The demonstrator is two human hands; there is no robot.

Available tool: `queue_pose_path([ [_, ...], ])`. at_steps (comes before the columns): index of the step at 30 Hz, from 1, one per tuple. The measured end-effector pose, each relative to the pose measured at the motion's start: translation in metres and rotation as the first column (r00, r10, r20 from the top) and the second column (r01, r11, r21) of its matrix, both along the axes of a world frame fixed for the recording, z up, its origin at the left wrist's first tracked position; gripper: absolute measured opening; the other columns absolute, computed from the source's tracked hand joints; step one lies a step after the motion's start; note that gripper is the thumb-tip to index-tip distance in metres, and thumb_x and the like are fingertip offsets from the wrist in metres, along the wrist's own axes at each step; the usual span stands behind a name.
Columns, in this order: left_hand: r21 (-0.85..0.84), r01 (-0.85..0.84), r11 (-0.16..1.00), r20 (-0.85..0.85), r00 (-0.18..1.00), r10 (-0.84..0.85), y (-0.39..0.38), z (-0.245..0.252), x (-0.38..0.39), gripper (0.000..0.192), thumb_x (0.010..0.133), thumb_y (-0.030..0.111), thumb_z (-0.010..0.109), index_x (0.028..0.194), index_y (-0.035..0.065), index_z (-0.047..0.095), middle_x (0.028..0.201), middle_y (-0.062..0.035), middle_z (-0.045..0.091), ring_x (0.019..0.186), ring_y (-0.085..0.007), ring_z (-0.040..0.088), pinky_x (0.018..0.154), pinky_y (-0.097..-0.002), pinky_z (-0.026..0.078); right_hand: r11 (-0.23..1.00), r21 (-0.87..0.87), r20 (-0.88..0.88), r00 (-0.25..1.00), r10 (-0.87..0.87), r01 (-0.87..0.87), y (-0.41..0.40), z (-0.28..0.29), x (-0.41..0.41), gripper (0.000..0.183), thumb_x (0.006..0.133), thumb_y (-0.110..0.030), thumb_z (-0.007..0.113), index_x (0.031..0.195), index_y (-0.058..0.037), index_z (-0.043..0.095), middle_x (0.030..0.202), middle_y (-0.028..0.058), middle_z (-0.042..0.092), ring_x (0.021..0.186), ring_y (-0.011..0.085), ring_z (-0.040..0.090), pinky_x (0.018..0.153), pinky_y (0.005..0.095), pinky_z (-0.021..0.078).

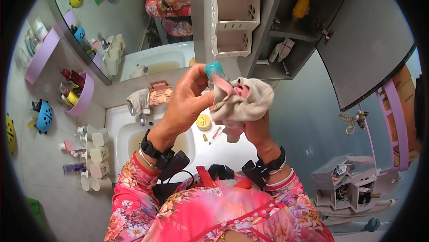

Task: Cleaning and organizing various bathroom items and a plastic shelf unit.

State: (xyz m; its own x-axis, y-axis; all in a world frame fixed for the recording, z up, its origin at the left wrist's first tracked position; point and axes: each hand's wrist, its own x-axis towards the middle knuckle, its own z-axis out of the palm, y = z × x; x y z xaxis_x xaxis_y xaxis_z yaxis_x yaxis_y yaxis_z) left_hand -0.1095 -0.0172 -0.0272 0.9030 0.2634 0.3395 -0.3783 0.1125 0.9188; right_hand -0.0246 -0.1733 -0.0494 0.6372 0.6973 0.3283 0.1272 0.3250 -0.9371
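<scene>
Above the white counter, my left hand (186,103) grips a small clear container with a turquoise cap (213,69) near its top. A beige and pink cloth (248,99) is bunched against the container's lower part. My right hand (259,129) holds that cloth from beneath, its fingers mostly hidden by the folds. Below them on the counter (228,153) lie a round yellow tub (203,121), a small olive-coloured piece (205,137) and a thin red and white item (217,132).
At left is a washbasin (134,135) with cloudy water and a faucet (142,119) draped with a grey cloth (139,101). A pink soap dish (161,94) sits behind. The open cabinet door (365,41) juts out at upper right; cup holders (99,155) line the left wall.
</scene>
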Motion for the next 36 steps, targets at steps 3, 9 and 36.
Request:
queue_pose_path([
  [3, -0.102, 0.150, 0.983, -0.038, 0.987, -0.155, -0.006, -0.004, -0.004, 0.058, 0.079, 0.010, 0.070, 0.128, 0.0014, 0.040, 0.112, -0.0080, 0.055, 0.102, -0.0152, 0.054, 0.089, -0.0307, 0.045, 0.967, 0.241, -0.231, 0.964, 0.134, -0.077, 0.004, -0.012, 0.009, 0.035, 0.086, -0.017, 0.058, 0.117, -0.0049, 0.049, 0.111, 0.0042, 0.054, 0.098, 0.0128, 0.055, 0.083, 0.0281, 0.0484],
  [9, 0.278, -0.007, 0.960, 0.057, 0.998, -0.010, -0.020, -0.011, 0.000, 0.055, 0.078, 0.005, 0.069, 0.127, 0.0043, 0.046, 0.114, -0.0059, 0.051, 0.100, -0.0134, 0.053, 0.075, -0.0245, 0.050, 0.965, 0.261, -0.414, 0.898, 0.146, -0.036, 0.007, -0.007, 0.012, 0.039, 0.087, -0.015, 0.059, 0.122, -0.0054, 0.046, 0.112, 0.0034, 0.054, 0.097, 0.0118, 0.055, 0.081, 0.0275, 0.0480],
  [36, 0.526, 0.025, 0.850, -0.314, 0.935, 0.167, -0.041, -0.029, -0.011, 0.049, 0.080, 0.028, 0.070, 0.102, -0.0040, 0.041, 0.081, -0.0160, 0.057, 0.069, -0.0224, 0.057, 0.059, -0.0334, 0.046, 0.932, 0.357, -0.521, 0.816, 0.250, -0.057, 0.003, -0.023, 0.027, 0.047, 0.080, -0.003, 0.065, 0.122, -0.0084, 0.046, 0.110, 0.0029, 0.056, 0.097, 0.0134, 0.057, 0.085, 0.0287, 0.0498],
])
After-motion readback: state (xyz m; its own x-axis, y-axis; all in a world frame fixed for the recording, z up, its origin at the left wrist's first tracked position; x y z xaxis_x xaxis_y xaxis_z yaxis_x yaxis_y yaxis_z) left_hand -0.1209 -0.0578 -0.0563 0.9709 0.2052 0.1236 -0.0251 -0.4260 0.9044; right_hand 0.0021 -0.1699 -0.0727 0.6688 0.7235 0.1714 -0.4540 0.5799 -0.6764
